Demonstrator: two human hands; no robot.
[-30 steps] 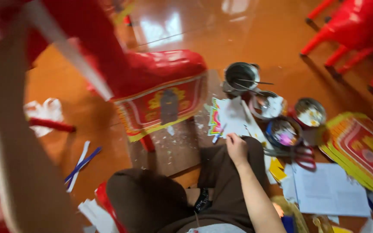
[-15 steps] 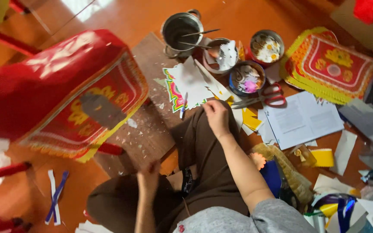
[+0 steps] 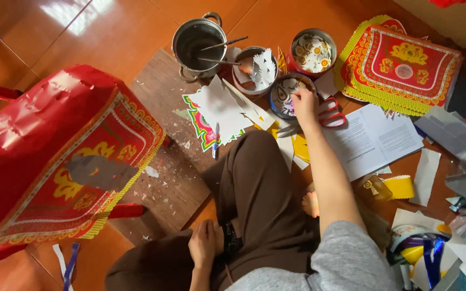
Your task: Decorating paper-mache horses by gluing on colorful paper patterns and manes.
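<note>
The red paper-covered structure (image 3: 55,156), with a yellow-and-red ornamental panel and a bare grey patch at its middle, fills the left of the frame. At upper right lies a stack of matching red and yellow decorated sheets (image 3: 400,64). A brown board (image 3: 163,188) strewn with paper scraps sits at centre-left. At top centre stands a steel pot (image 3: 195,43) holding two sticks. Below it, white paper cut-outs (image 3: 219,110) lie loose. My right hand (image 3: 304,105) is extended to the round tin (image 3: 287,94) at upper centre, a shallow container of white patterned paper pieces; my fingers rest at its right rim, lightly curled, and I cannot tell whether they pinch a piece. Red-handled scissors (image 3: 331,113) lie just beside that hand. My left hand (image 3: 203,248), lower centre, rests loosely open on my brown trousers, holding nothing.
</note>
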